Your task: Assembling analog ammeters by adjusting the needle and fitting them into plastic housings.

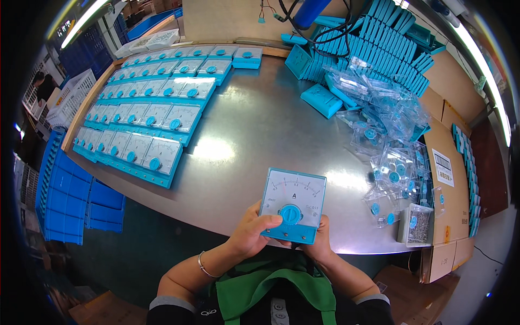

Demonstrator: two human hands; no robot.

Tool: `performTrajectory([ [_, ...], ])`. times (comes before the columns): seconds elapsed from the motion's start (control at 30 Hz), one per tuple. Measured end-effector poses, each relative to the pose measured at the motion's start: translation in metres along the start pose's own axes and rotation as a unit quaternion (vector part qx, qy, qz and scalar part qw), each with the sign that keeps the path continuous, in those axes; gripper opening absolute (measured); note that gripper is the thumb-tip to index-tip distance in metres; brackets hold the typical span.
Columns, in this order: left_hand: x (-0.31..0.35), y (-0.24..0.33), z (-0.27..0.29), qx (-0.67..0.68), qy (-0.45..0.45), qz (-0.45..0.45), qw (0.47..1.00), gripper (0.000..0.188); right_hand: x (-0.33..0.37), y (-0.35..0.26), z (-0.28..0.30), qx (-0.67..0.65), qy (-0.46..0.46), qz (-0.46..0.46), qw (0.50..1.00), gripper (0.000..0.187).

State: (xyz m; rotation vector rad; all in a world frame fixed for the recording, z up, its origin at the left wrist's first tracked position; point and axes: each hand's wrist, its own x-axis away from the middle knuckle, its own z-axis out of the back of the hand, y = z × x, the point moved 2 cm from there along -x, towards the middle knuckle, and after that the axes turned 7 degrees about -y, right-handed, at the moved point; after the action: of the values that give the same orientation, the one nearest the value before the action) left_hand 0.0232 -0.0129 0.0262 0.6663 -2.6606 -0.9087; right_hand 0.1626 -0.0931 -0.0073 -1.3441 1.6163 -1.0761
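An ammeter (310, 189) with a white dial, a clear cover, a blue base and a round blue knob (291, 214) is held up in front of me, its face turned towards me. My left hand (248, 232) grips its lower left side, with the thumb lying over the front at the knob's left edge. Around the lower right side wraps my right hand (320, 238); its fingers go behind the meter and are mostly hidden. Small screws show along the blue lower strip.
Rows of similar meters (181, 116) cover the table's left side. At the right lie a heap of clear covers (392, 108) with blue knobs, stacked blue cases (374, 49), a small box of screws (417, 230) and a cardboard box (450, 200). Blue bins (62, 189) stand left of the metal table (254, 124).
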Motion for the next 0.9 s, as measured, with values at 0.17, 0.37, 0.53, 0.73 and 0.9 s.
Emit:
performTrajectory([
  [0.17, -0.003, -0.003, -0.001, 0.005, -0.007, 0.004, 1.0, 0.044, 0.002, 0.001, 0.004, 0.011, -0.002, 0.004, 1.0, 0.011],
  [0.37, -0.004, -0.006, -0.001, 0.002, -0.004, 0.003, 1.0, 0.044, 0.003, -0.002, 0.002, 0.005, 0.008, 0.008, 1.0, 0.011],
  [0.53, -0.004, 0.003, 0.006, -0.015, -0.011, -0.007, 1.0, 0.046, -0.002, -0.007, 0.015, -0.011, -0.026, -0.103, 0.994, 0.018],
  [0.73, -0.017, 0.02, 0.028, -0.219, -0.006, -0.075, 0.973, 0.073, -0.035, -0.064, 0.012, 0.163, -0.073, -0.139, 0.974, 0.035],
  [0.9, -0.038, 0.038, 0.029, -0.366, 0.058, -0.281, 0.885, 0.105, -0.07, -0.082, -0.026, 0.607, -0.102, 0.252, 0.747, 0.022],
])
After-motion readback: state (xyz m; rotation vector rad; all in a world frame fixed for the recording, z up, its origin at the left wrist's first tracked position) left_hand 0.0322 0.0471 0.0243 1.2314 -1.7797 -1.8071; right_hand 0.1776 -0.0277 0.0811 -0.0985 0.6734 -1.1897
